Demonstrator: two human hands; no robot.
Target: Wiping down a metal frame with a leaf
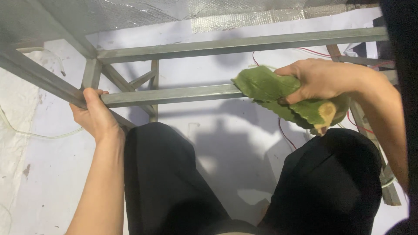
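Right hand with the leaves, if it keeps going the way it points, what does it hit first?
The right hand points left, leaves leading. Their tips already overlap the metal bar in the picture, so that bar probably comes first, though depth is unclear.

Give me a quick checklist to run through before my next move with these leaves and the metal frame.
1. Right hand has a grip on the leaves: ok.
2. Left hand is closed on the frame bar: ok.
3. Leaves intact: not ok, one has a yellow-brown patch.
4. Leaves clear of the red wires: ok, wires lie below.
5. Frame steady on the floor: cannot tell.
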